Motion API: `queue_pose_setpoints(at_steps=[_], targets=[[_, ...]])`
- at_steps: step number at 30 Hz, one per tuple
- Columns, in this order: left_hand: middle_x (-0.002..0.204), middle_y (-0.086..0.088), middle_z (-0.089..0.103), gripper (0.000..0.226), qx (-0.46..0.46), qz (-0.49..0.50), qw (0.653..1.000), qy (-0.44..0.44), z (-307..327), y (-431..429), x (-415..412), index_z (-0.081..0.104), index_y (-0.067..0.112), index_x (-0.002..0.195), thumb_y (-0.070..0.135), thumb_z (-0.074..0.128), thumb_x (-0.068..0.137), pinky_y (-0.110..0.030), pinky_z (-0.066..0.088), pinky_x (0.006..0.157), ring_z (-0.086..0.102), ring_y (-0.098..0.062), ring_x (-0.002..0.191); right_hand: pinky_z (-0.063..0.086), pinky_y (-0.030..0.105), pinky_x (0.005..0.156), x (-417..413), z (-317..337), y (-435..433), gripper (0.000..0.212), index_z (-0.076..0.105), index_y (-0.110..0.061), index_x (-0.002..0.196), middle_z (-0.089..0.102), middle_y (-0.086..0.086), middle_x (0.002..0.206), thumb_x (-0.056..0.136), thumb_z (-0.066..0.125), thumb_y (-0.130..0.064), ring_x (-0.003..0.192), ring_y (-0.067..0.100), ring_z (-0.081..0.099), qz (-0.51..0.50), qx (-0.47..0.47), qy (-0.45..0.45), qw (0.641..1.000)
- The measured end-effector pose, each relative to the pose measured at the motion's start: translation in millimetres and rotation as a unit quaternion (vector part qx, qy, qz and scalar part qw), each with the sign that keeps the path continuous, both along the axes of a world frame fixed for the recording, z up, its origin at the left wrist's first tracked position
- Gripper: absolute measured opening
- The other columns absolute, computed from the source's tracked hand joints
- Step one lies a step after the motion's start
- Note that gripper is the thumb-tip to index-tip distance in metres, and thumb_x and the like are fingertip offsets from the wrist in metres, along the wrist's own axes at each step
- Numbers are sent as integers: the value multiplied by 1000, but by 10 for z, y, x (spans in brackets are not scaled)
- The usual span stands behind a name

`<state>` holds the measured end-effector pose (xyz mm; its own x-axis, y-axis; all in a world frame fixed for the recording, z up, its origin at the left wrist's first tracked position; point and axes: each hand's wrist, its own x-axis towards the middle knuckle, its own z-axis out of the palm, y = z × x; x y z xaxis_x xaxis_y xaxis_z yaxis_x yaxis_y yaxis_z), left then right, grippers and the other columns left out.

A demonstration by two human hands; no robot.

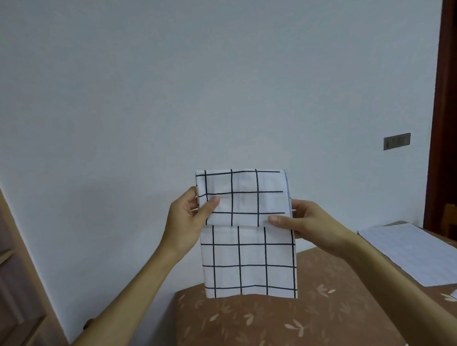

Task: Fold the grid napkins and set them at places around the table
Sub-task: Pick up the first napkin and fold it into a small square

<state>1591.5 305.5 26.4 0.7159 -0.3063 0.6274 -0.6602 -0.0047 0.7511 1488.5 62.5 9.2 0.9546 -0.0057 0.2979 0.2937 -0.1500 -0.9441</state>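
Head view. Held up clear of the table (283,328), near the middle of the picture: one grid napkin (247,259), white with dark lines, folded down at the top into a flap over the front and left hanging free below toward six o'clock.

Pinched at the napkin's nine o'clock edge by the left hand (187,217), with the thumb laid across the front of the flap and the fingers tucked behind. Pinched at the three o'clock edge by the right hand (306,221), with the thumb pressed on the flap's lower hem and the fingers behind.

Probably gripped on both sides to keep the flap square with the layer beneath and to stop the fold slipping open. Probably lifted off the table to let the cloth hang straight under its own weight. Judged mid-fold, not yet set at any place.

Saw the table at six o'clock, covered in a brown leaf pattern. Saw on it, at three to four o'clock, pale sheets (411,250) with faint lines; could not tell whether further napkins. Noted a switch plate (396,141) at two o'clock on the wall (216,67).

Found no brand, label or legible writing anywhere.
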Motion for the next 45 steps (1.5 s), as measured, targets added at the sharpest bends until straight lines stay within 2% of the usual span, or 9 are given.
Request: queue_pose_setpoints(at_steps=[3,11,16,19,23,28,33,38,45], targets=[[95,-4,74,42,18,-1,1000,-3,-2,36,8,64,7,110,41,70,88,-40,58,82,69,-24,85,53,20,65,30,-12,16,15,75,-7,98,75,-4,81,87,76,-17,71,10,68,-29,-24,-25,999],[99,1,79,22,105,-57,987,109,-78,126,18,69,17,109,16,74,88,-31,62,66,76,-19,88,55,29,97,64,25,9,18,77,-17,107,79,-2,106,90,72,-17,105,15,72,-91,7,-103,991],[64,7,71,13,71,-29,994,76,-4,139,38,65,9,80,7,77,84,-19,54,57,70,-6,67,56,31,76,36,20,-18,18,76,-19,105,79,1,94,87,76,-21,81,20,74,-44,5,-57,997],[80,2,75,15,66,-40,996,50,60,189,62,72,7,89,-7,70,86,-19,54,68,72,-9,78,47,23,61,39,-4,-22,15,77,-23,83,69,-9,67,90,73,-10,58,9,62,-58,-28,-65,996],[91,2,79,28,63,-55,996,26,79,222,38,76,7,92,-16,62,87,-16,56,76,74,-10,90,56,22,65,53,-14,-30,35,78,-21,100,79,0,93,97,54,5,81,14,73,-79,14,-76,994],[97,-1,79,25,36,-61,997,19,53,238,62,77,6,91,-14,64,87,-18,56,76,74,-13,93,45,14,50,41,26,16,35,76,-21,107,73,2,81,101,47,-2,56,7,57,-73,58,-46,995],[102,4,73,42,48,3,991,-123,-29,264,104,81,15,88,-23,65,81,-21,55,80,70,-16,100,56,39,76,88,71,48,34,75,-23,112,75,17,102,105,43,-32,88,33,71,-63,138,27,988],[110,9,68,55,72,47,980,-182,-71,251,52,81,19,91,-28,56,79,-38,59,78,65,-17,109,57,42,91,109,36,39,45,65,-20,126,77,3,109,90,64,-46,102,22,74,-76,96,21,992],[134,2,65,48,199,-193,959,66,-31,348,-16,70,24,125,11,56,81,-36,56,92,60,-22,125,59,40,88,41,20,66,38,62,-27,128,79,4,100,92,70,-17,94,27,75,-100,34,-21,994]])
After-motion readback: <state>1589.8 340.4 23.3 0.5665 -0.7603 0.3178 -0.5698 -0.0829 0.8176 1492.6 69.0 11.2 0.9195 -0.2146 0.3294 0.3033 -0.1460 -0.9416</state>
